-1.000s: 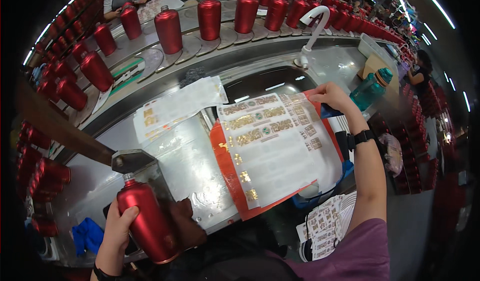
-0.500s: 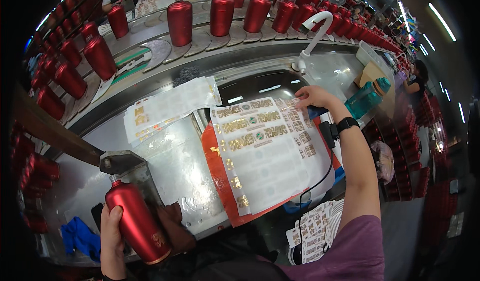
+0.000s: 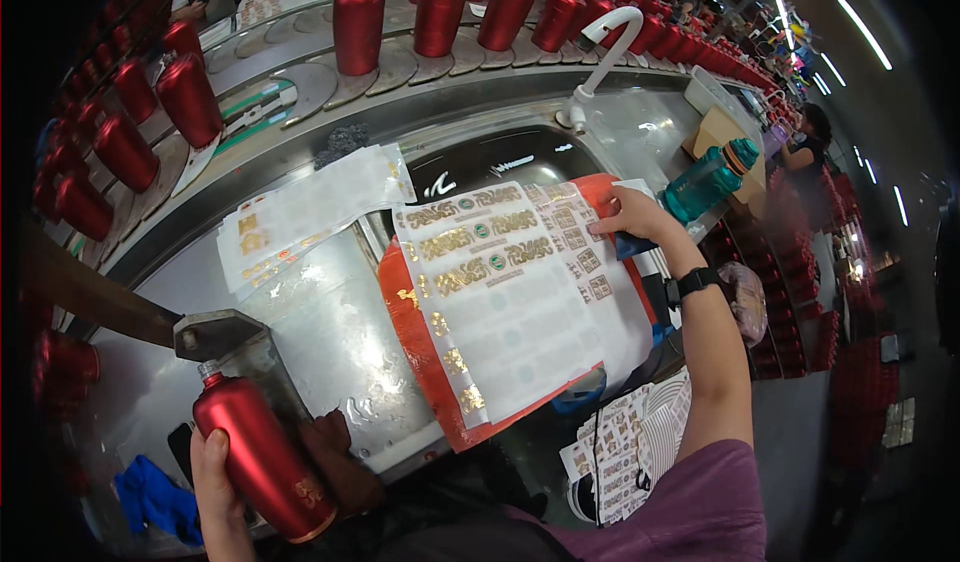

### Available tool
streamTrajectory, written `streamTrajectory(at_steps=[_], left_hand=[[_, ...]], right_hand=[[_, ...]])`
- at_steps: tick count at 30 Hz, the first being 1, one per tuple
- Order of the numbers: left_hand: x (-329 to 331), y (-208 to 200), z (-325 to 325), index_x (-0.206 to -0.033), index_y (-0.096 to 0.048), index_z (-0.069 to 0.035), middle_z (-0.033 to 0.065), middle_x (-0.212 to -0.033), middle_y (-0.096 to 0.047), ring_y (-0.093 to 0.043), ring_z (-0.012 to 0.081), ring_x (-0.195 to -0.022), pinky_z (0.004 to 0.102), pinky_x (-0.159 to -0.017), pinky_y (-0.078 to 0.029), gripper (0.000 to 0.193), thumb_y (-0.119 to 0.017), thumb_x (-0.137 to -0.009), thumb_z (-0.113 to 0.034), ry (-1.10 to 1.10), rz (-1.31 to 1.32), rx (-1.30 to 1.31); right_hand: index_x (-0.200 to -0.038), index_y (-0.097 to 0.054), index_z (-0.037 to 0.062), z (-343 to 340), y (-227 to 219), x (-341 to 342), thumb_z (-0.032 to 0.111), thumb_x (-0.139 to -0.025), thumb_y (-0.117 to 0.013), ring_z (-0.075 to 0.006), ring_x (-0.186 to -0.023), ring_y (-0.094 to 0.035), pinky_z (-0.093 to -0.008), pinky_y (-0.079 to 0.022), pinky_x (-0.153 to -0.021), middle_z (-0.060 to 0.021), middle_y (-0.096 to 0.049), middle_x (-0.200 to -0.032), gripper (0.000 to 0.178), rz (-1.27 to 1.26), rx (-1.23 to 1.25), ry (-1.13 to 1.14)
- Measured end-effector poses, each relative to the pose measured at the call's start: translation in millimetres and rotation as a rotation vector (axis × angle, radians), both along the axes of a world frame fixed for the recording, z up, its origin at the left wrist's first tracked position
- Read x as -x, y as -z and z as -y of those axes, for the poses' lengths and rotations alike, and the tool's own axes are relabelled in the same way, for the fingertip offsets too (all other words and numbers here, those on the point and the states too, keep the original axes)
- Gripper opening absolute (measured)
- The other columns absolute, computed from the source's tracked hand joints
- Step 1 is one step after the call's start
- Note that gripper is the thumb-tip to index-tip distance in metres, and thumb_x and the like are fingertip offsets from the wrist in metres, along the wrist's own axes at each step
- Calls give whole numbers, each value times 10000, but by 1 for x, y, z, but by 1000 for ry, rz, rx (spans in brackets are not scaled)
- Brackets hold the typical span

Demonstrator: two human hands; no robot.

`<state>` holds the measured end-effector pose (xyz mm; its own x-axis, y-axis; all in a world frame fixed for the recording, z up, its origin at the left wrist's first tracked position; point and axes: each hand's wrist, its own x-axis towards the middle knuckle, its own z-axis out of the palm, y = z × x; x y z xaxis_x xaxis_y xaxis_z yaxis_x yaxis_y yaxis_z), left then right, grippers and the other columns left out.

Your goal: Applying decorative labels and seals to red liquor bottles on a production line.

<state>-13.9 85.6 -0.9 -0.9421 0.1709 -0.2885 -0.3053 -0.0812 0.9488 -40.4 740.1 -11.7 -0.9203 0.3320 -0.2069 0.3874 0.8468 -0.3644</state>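
My left hand is wrapped round a red metallic bottle. The bottle is tilted, its bare neck by a grey metal bracket and its base toward me. A gold motif shows on its side near the base. My right hand is at the upper right edge of a white decal sheet, fingertips closed on its edge beside a column of small printed decals. Rows of gold and brown lettering cross the sheet, with blank parts below. Under it lies an orange-red mat.
A sink with a white faucet lies behind the sheet. More decal sheets lie left. Red bottles stand along a conveyor. A teal drinking bottle is at right, a blue cloth lower left.
The view has shifted slightly, so the scene sits further left. My right hand has moved a little down along the sheet's edge. The left hand still holds the red bottle.
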Motion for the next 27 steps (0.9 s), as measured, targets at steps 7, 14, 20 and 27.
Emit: streamTrajectory(at_steps=[7, 14, 20, 27], left_hand=[[0, 8, 7, -1285, -519, 0, 125, -1109, -656, -676, 215, -956, 362, -840, -568, 575, -630, -920, -430, 10, -39, -25], [-3, 11, 14, -1271, -531, 11, 127, -1096, -670, -678, 202, -951, 347, -831, -566, 503, -609, -948, -366, -15, -23, -63], [-2, -2, -18, -1295, -539, -8, 68, -1122, -652, -630, 135, -975, 289, -872, -512, 465, -666, -920, -251, -6, -15, -41], [2, -16, -37, -1276, -509, 32, 113, -1135, -643, -635, 153, -992, 308, -879, -527, 566, -757, -885, -293, -21, -47, -65]], right_hand=[[-953, -713, -43, 12, 14, -14, 352, -623, -897, -261, -787, -683, -351, -523, -721, -139, -718, -847, 547, -58, -19, 150], [-804, -724, -13, 12, 14, -9, 261, -695, -847, -147, -628, -599, -297, -467, -604, -49, -673, -697, 319, -10, 265, 228], [-835, -715, -3, 13, 9, -23, 178, -822, -718, -81, -668, -575, -263, -435, -600, -20, -661, -718, 181, -468, 266, 89], [-1005, -746, 85, 213, -74, -15, -5, -826, -653, -200, -795, -664, -306, -512, -695, -82, -666, -852, 221, -354, 121, -535]])
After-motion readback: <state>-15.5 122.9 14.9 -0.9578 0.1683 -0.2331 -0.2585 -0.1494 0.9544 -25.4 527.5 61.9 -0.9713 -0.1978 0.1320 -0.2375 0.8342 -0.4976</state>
